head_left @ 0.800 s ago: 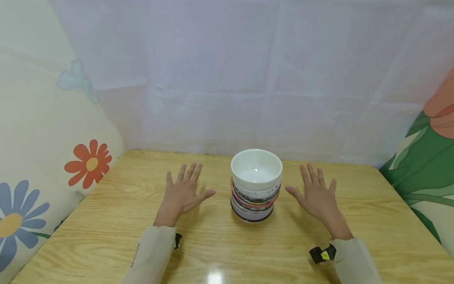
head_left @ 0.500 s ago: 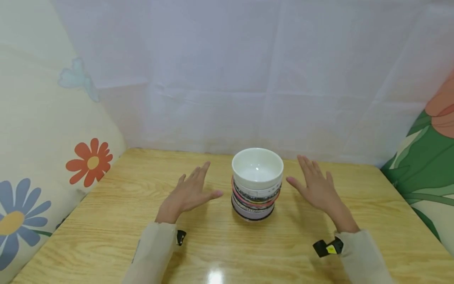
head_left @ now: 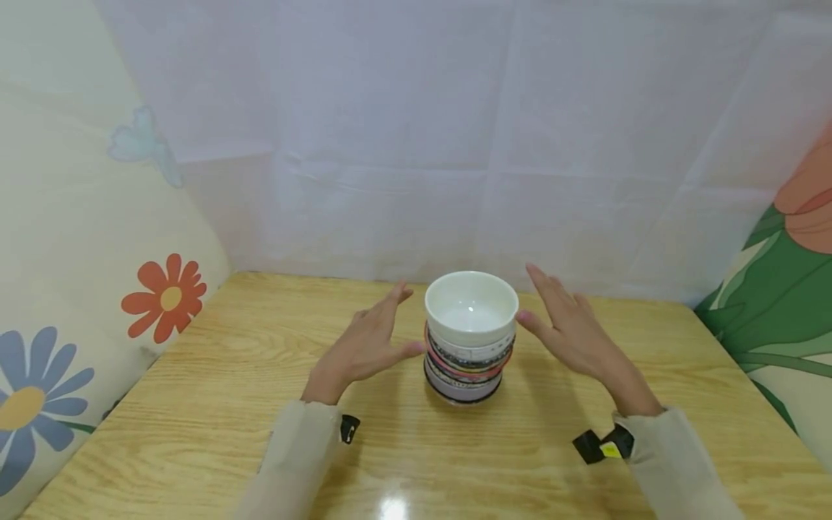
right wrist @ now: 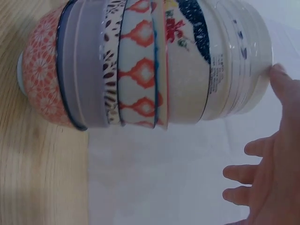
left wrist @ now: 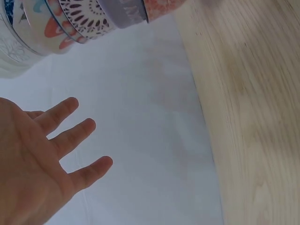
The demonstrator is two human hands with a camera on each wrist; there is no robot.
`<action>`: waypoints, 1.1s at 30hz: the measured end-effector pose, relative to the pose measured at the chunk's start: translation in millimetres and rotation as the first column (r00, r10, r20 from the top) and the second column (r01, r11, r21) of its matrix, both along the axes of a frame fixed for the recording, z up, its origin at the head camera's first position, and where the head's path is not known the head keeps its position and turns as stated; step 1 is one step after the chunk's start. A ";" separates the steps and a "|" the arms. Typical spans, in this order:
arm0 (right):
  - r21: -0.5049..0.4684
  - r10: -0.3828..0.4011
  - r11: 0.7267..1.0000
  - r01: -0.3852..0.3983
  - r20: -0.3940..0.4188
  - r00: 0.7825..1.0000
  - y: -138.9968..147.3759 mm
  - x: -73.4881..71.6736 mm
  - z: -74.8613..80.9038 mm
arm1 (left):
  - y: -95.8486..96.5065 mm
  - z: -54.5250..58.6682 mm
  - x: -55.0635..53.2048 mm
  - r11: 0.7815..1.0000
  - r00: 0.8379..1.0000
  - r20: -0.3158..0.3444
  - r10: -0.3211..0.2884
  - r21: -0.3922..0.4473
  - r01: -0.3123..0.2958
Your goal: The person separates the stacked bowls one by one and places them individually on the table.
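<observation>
A stack of nested bowls (head_left: pixel 468 361) stands upright on the wooden table, a plain white bowl (head_left: pixel 471 307) on top. Seen from the right wrist, the lower ones include an orange-patterned bowl (right wrist: pixel 43 70) at the base and a lavender bowl (right wrist: pixel 89 65) above it. My left hand (head_left: pixel 367 343) is beside the stack on its left, fingers extended, thumb tip right at the bowls' side. On the other side is my right hand (head_left: pixel 572 332), fingers straight, its thumb tip at the white bowl's rim. Neither hand grips anything.
The wooden table (head_left: pixel 227 375) extends around the stack. Behind it hangs a white cloth (head_left: pixel 390 144). Flower-printed fabric borders the table at left (head_left: pixel 65 238) and right (head_left: pixel 780 289). Each wrist carries a small black device, such as the right wrist device (head_left: pixel 601 445).
Both hands have moved inward toward the stack from either side, turning so the palms face it. The thumbs now reach the bowls. The stack itself has not moved.
</observation>
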State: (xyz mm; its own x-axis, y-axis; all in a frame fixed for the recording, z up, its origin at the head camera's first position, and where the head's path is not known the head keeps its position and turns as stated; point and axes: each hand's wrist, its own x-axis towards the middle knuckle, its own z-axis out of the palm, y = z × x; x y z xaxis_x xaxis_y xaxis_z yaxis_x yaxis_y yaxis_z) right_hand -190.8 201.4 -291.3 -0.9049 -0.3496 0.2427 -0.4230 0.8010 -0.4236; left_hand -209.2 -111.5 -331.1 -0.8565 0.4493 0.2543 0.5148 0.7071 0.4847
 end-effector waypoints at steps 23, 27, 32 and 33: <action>-0.258 0.159 0.953 -0.157 -0.013 0.987 -37.5 -4.2 -3.5 | 40.0 -7.6 -0.6 0.975 0.994 0.005 -0.111 0.195 0.107; -0.313 0.122 0.943 -0.117 -0.005 0.993 -42.8 -3.7 -7.2 | 41.1 -9.4 0.3 0.970 0.994 0.039 -0.103 0.225 0.092; -0.360 0.105 0.928 -0.093 0.014 0.994 -46.0 -1.7 -8.7 | 42.6 -9.9 1.2 0.968 0.992 0.077 -0.095 0.241 0.074; -0.371 0.103 0.924 -0.091 0.012 0.995 -46.6 -1.4 -9.5 | 42.6 -10.1 1.1 0.968 0.992 0.083 -0.093 0.239 0.071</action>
State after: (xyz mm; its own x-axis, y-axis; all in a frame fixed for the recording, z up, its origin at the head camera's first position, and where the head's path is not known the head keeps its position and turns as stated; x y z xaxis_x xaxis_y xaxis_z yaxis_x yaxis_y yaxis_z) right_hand -192.2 154.8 -300.7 -0.8802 -0.3273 0.3438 -0.4728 0.5411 -0.6955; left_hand -208.1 -68.8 -341.2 -0.8439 0.4563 0.2822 0.5114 0.5249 0.6804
